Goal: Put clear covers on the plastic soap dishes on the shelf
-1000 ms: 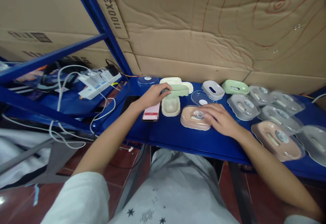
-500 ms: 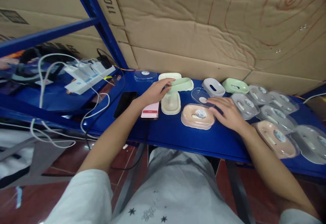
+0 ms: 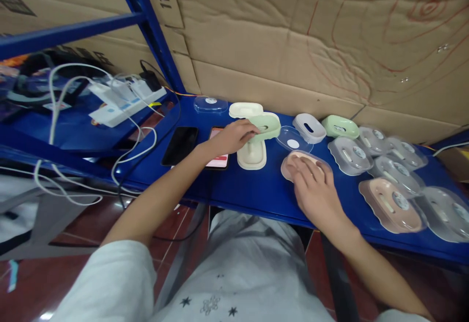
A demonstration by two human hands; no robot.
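Observation:
My left hand [image 3: 240, 136] is closed on the near-left rim of a light green soap dish [image 3: 271, 125], which is tilted so its slotted inside shows. Below it lies a cream tray [image 3: 252, 156], partly covered by the dish. My right hand [image 3: 317, 185] grips a peach soap box [image 3: 287, 169] from above, fingers spread over its top and hiding most of it. Just behind that box, a clear lid [image 3: 293, 139] with a round white label lies beside a pale lilac dish [image 3: 309, 127]. Another cream tray [image 3: 244, 109] sits behind the green dish.
Several lidded grey boxes [image 3: 350, 155], a peach one [image 3: 392, 204] and a green dish [image 3: 340, 126] crowd the right side of the blue table [image 3: 234, 190]. Two phones [image 3: 180, 146], a clear lid [image 3: 210, 104] and a power strip [image 3: 126, 107] with cables are leftward. Cardboard [image 3: 256, 43] stands behind.
My right hand has come over the peach box and taken hold of it; the box has slid right. The green dish in my left hand has tipped, showing its inside.

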